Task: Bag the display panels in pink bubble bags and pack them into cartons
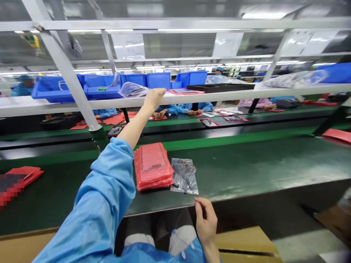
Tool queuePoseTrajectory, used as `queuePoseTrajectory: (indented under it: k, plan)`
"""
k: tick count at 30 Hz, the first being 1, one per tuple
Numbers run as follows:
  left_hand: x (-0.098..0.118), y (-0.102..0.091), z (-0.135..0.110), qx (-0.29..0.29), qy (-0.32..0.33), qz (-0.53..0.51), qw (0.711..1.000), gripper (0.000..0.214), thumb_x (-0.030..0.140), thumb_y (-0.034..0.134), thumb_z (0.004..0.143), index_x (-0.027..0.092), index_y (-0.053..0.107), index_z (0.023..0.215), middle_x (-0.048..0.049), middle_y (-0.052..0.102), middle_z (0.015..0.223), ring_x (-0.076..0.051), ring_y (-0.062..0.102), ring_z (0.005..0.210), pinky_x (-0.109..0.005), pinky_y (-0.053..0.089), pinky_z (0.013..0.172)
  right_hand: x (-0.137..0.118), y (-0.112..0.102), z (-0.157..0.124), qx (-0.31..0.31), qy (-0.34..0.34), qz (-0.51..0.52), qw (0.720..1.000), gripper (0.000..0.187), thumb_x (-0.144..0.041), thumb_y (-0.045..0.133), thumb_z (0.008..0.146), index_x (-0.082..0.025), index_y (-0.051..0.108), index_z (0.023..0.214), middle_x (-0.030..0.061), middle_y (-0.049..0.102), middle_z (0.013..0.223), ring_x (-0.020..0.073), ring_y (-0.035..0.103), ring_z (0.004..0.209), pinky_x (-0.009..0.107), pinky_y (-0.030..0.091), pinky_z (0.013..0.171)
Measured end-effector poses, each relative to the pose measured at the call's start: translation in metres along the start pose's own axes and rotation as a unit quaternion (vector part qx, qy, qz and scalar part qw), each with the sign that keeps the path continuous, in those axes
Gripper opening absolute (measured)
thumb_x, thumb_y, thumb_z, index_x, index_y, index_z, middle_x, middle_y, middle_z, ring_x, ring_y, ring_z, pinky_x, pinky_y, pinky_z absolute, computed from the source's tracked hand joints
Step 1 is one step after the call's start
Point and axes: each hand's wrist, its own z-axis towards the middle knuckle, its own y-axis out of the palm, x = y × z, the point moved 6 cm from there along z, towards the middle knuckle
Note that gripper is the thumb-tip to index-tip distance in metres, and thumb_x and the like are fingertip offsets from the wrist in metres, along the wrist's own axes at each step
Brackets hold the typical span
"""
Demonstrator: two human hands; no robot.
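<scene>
My left hand (154, 99), on an arm in a blue sleeve, reaches up to the white shelf rail (219, 95). A clear plastic bag (132, 89) lies on that shelf just left of the hand. I see nothing in the hand, though its fingers are bunched and partly hidden. My right hand (206, 223) hangs empty at the bench's front edge, close to a clear bag of dark metal parts (184, 176). Beside that bag lies a stack of red bubble pouches (152, 166) on the green bench mat (246, 171).
Blue plastic bins (101, 87) and a black tray (221, 87) stand on the shelf, with metal frame posts (68, 73) crossing the view. More red pouches (24, 173) lie at the left. Co-workers in blue sit across the bench. Cardboard boxes (246, 241) stand below the front edge.
</scene>
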Motion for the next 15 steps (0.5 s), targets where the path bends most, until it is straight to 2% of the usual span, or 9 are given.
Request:
queuePoseTrajectory:
  k: [2, 3, 5, 7, 9, 10, 12, 13, 15]
  plan:
    - [-0.006, 0.010, 0.007, -0.015, -0.051, -0.012, 0.998, 0.037, 0.020, 0.055, 0.113, 0.004, 0.071, 0.143, -0.0254, 0.070, 0.149, -0.035, 0.073, 0.130, -0.063, 0.051, 0.116, 0.015, -0.018, -0.022, 0.024, 0.031, -0.016, 0.999, 0.035, -0.056, 0.065, 0.103, -0.025, 0.081, 0.098, 0.0101, 0.080, 0.100, 0.0299, 0.077, 0.090, 0.046, 0.064, 0.087]
    - [-0.004, 0.007, -0.002, -0.011, -0.059, -0.021, 0.998, 0.041, 0.021, 0.056, 0.113, 0.006, 0.066, 0.150, -0.0260, 0.064, 0.157, -0.037, 0.068, 0.138, -0.064, 0.047, 0.120, 0.026, -0.027, -0.031, 0.038, 0.056, -0.021, 0.998, 0.036, -0.058, 0.066, 0.102, -0.025, 0.082, 0.099, 0.0104, 0.080, 0.101, 0.0305, 0.078, 0.089, 0.046, 0.065, 0.086]
    - [0.009, -0.010, -0.043, 0.034, -0.050, -0.040, 0.997, 0.044, 0.028, 0.055, 0.114, 0.010, 0.065, 0.153, -0.0225, 0.062, 0.161, -0.035, 0.063, 0.144, -0.059, 0.046, 0.123, 0.052, -0.044, -0.044, 0.070, 0.113, -0.027, 0.991, 0.043, -0.064, 0.068, 0.098, -0.024, 0.081, 0.100, 0.0112, 0.081, 0.101, 0.0308, 0.079, 0.084, 0.045, 0.065, 0.080]
    - [0.028, -0.028, -0.112, 0.046, -0.039, -0.059, 0.996, 0.039, 0.034, 0.051, 0.115, 0.017, 0.071, 0.145, -0.0153, 0.070, 0.151, -0.031, 0.066, 0.140, -0.050, 0.050, 0.122, 0.072, -0.054, -0.046, 0.095, 0.158, -0.030, 0.982, 0.050, -0.070, 0.069, 0.095, -0.022, 0.081, 0.101, 0.0117, 0.082, 0.099, 0.0304, 0.079, 0.080, 0.043, 0.065, 0.075]
    - [0.050, -0.036, -0.199, 0.022, -0.043, -0.080, 0.996, 0.035, 0.037, 0.053, 0.114, 0.022, 0.075, 0.138, -0.0112, 0.074, 0.146, -0.029, 0.068, 0.137, -0.047, 0.051, 0.123, 0.076, -0.053, -0.034, 0.096, 0.167, -0.036, 0.981, 0.052, -0.069, 0.067, 0.095, -0.020, 0.081, 0.102, 0.0117, 0.082, 0.096, 0.0299, 0.079, 0.082, 0.042, 0.065, 0.077]
    - [0.058, -0.037, -0.246, 0.011, -0.065, -0.088, 0.994, 0.033, 0.037, 0.055, 0.113, 0.024, 0.076, 0.135, -0.0100, 0.075, 0.144, -0.028, 0.070, 0.134, -0.047, 0.053, 0.122, 0.071, -0.046, -0.023, 0.080, 0.153, -0.038, 0.984, 0.050, -0.067, 0.066, 0.097, -0.020, 0.080, 0.102, 0.0117, 0.082, 0.096, 0.0296, 0.079, 0.084, 0.042, 0.064, 0.079]
    - [0.071, -0.036, -0.342, 0.005, -0.155, -0.110, 0.982, 0.030, 0.039, 0.058, 0.111, 0.025, 0.077, 0.130, -0.0104, 0.075, 0.142, -0.029, 0.071, 0.132, -0.049, 0.055, 0.120, 0.051, -0.020, 0.006, 0.016, 0.089, -0.040, 0.995, 0.044, -0.059, 0.063, 0.102, -0.020, 0.080, 0.101, 0.0124, 0.082, 0.098, 0.0293, 0.078, 0.090, 0.044, 0.064, 0.084]
    - [0.075, -0.033, -0.388, 0.009, -0.219, -0.122, 0.968, 0.030, 0.040, 0.058, 0.110, 0.025, 0.076, 0.129, -0.0111, 0.075, 0.141, -0.030, 0.071, 0.132, -0.050, 0.057, 0.117, 0.036, 0.000, 0.022, -0.032, 0.045, -0.040, 0.998, 0.039, -0.054, 0.061, 0.104, -0.020, 0.080, 0.103, 0.0129, 0.081, 0.101, 0.0293, 0.077, 0.093, 0.044, 0.064, 0.087]
    - [0.084, -0.027, -0.471, 0.042, -0.354, -0.147, 0.923, 0.033, 0.042, 0.056, 0.110, 0.022, 0.074, 0.129, -0.0147, 0.072, 0.139, -0.030, 0.073, 0.126, -0.046, 0.065, 0.102, 0.004, 0.048, 0.051, -0.116, -0.063, -0.052, 0.990, 0.034, -0.045, 0.058, 0.108, -0.021, 0.080, 0.116, 0.0148, 0.080, 0.115, 0.0304, 0.076, 0.108, 0.049, 0.062, 0.100]
